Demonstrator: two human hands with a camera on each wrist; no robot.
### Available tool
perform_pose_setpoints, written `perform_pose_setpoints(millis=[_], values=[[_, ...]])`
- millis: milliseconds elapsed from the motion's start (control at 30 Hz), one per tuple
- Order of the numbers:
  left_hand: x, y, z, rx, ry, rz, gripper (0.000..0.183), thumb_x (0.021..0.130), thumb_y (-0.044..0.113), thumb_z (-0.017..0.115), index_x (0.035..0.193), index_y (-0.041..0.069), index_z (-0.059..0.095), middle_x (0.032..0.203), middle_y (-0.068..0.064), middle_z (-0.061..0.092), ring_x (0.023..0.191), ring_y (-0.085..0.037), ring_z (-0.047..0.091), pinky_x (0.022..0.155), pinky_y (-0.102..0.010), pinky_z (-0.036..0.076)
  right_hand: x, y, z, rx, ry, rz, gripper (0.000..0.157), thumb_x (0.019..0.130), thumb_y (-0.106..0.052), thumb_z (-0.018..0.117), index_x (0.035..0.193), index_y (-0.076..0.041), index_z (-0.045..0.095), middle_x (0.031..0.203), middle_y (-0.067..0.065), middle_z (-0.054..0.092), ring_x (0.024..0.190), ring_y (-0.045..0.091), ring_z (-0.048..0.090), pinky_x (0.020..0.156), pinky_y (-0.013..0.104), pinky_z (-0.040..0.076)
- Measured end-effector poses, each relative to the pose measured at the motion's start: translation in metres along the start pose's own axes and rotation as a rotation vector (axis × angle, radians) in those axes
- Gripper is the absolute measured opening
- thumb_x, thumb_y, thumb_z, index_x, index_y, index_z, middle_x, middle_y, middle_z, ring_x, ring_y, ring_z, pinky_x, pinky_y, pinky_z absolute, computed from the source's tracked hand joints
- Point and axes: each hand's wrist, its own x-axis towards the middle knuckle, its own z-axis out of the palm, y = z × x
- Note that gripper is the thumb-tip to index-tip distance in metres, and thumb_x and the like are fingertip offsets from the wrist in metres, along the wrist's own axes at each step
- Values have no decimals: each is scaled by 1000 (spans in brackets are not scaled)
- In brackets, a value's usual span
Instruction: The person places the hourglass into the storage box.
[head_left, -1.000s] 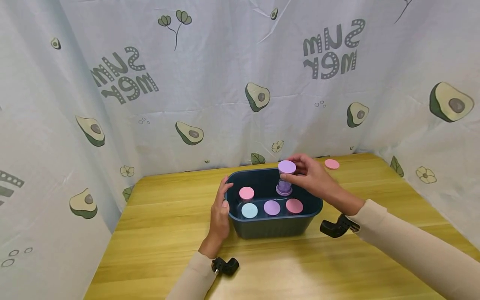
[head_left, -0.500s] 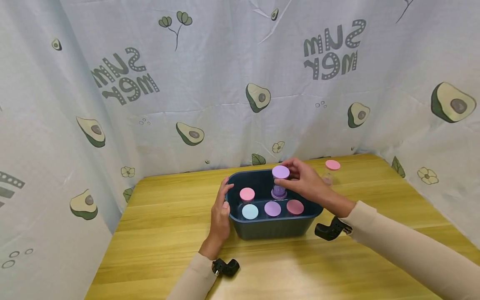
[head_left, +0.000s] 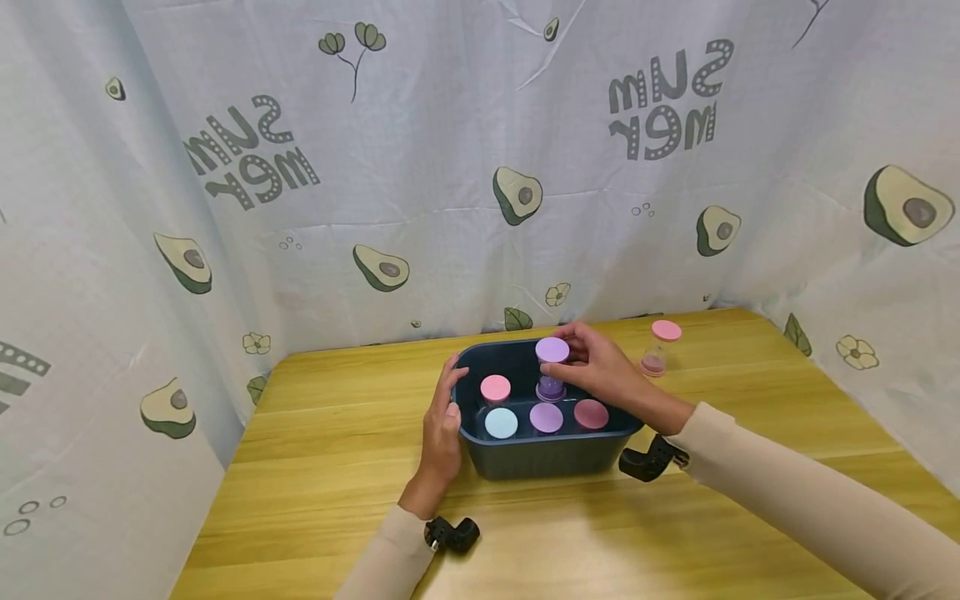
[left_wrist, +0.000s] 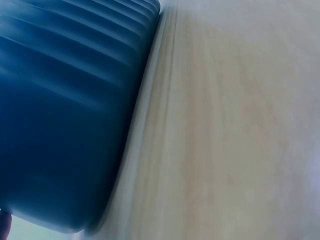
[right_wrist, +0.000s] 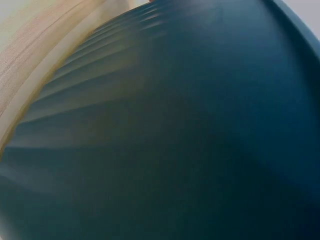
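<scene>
A purple sand timer (head_left: 552,351) stands upright within the dark blue bin (head_left: 551,458), and my right hand (head_left: 603,367) grips it near its top from the right. In front of it along the near wall are a light blue-capped timer (head_left: 501,423), a purple-capped timer (head_left: 546,417) and a dark pink-capped timer (head_left: 591,414). A pink-capped timer (head_left: 495,388) sits at the bin's left end. My left hand (head_left: 441,433) rests against the left end of the bin, fingers extended. Both wrist views mostly show the bin's ribbed outer wall (left_wrist: 60,115).
Another pink sand timer (head_left: 666,332) stands upright on the wooden table (head_left: 330,467), behind and right of the bin. A white curtain (head_left: 450,150) with avocado prints hangs along the table's back edge and sides.
My right hand has moved left and down with the purple sand timer, deeper into the bin. The pink timer at the back right has come more into sight. My left hand stays put.
</scene>
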Motion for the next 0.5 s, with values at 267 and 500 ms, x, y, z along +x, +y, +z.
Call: perform_pose_setpoints(millis=[267,500], values=[[-1,0,1,6,-7,-6,52,92,20,28,143,11,40,157,-6,27,144,-29,24,107,-62,24,0,3,4,-30,7,24,51,82,-18,77,121,2,50,115,19,63,104,32,64,89,41,52],[0,0,0,5,6,18,52,94,22,27,143,10,40,156,-8,29,144,-29,25,108,-61,24,2,5,5,2,-17,18,51,82,-18,76,121,2,50,115,19,61,104,31,64,88,39,53]])
